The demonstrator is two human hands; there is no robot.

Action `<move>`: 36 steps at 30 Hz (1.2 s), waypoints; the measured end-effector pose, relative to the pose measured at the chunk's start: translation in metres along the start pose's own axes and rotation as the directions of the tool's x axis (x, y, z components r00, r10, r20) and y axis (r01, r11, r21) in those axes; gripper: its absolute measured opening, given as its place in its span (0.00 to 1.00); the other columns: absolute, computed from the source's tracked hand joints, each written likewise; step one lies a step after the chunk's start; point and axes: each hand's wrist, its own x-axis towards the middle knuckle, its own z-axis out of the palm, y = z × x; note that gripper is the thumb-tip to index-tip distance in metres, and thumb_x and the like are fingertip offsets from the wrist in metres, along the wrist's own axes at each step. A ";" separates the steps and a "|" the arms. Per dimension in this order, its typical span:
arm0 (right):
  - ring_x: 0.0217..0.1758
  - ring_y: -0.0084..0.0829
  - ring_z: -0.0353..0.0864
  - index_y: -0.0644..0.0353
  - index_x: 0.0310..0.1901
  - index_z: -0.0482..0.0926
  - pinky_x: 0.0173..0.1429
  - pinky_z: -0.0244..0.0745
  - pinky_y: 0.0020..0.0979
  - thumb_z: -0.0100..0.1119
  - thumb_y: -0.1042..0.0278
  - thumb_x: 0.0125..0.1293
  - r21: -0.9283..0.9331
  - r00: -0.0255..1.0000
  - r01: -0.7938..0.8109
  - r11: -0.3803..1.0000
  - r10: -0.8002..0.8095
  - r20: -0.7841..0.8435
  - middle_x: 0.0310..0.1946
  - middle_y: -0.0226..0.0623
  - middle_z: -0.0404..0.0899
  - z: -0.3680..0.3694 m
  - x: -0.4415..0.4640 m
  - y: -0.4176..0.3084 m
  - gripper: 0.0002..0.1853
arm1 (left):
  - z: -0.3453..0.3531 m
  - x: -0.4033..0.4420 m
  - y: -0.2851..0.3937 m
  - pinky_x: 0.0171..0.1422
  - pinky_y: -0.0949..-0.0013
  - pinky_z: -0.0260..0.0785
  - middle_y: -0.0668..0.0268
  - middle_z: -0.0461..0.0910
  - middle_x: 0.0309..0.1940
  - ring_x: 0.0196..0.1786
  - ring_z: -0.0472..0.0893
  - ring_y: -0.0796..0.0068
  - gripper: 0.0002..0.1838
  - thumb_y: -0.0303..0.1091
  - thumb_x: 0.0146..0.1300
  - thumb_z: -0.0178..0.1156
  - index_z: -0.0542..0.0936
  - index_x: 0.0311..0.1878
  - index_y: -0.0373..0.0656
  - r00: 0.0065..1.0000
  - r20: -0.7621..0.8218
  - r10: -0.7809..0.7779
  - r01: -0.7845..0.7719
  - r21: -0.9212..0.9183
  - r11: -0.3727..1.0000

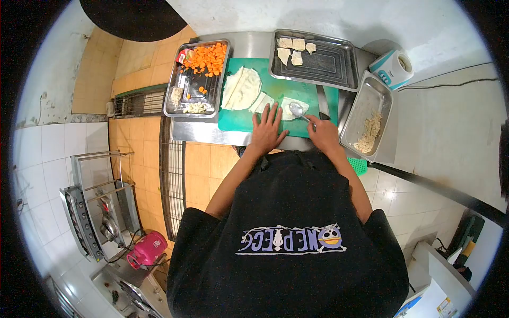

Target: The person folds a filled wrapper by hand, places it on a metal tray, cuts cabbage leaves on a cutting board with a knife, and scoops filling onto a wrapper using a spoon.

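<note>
My left hand (266,128) lies flat with its fingers spread, the fingertips on a small cut piece of pale dough (261,102) on the green cutting board (246,123). In my right hand (323,132) is a metal spoon (297,109), its bowl resting on another rectangular piece of dough (288,102). A larger folded sheet of dough (242,89) lies on the board's left part. To the right of the spoon lies a knife (323,100) with a dark blade.
On the left, a metal tray (166,106) holds chopped carrots (209,58) and small pale heaps. A back tray (339,79) carries several dough pieces (284,43). At right stand a metal pan (391,106) with crumbly pale filling (369,132) and a paper roll (391,70).
</note>
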 end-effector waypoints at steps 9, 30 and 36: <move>0.38 0.47 0.88 0.47 0.60 0.86 0.42 0.81 0.49 0.60 0.66 0.72 -0.004 0.987 0.149 0.989 -0.149 -0.062 0.38 0.41 0.89 0.008 -0.006 0.007 0.17 | -0.005 0.000 0.002 0.77 0.24 0.49 0.57 0.51 0.87 0.87 0.50 0.50 0.47 0.62 0.73 0.57 0.57 0.85 0.42 1.000 0.030 -0.006 0.006 0.008 1.000; 0.33 0.43 0.87 0.47 0.61 0.86 0.36 0.82 0.44 0.65 0.69 0.67 -0.054 0.952 0.242 0.969 -0.248 -0.180 0.33 0.35 0.84 0.003 -0.010 0.002 0.20 | -0.005 -0.003 0.002 0.76 0.23 0.50 0.56 0.51 0.87 0.87 0.51 0.49 0.45 0.62 0.74 0.57 0.58 0.85 0.45 1.000 0.005 -0.001 0.001 -0.017 1.000; 0.33 0.43 0.88 0.49 0.61 0.85 0.36 0.84 0.44 0.64 0.68 0.68 -0.100 0.951 0.279 0.955 -0.289 -0.112 0.34 0.35 0.85 0.005 -0.009 0.004 0.20 | -0.005 -0.002 0.002 0.76 0.24 0.50 0.55 0.53 0.86 0.87 0.51 0.48 0.45 0.61 0.74 0.57 0.60 0.84 0.43 1.000 0.011 0.002 -0.002 0.010 1.000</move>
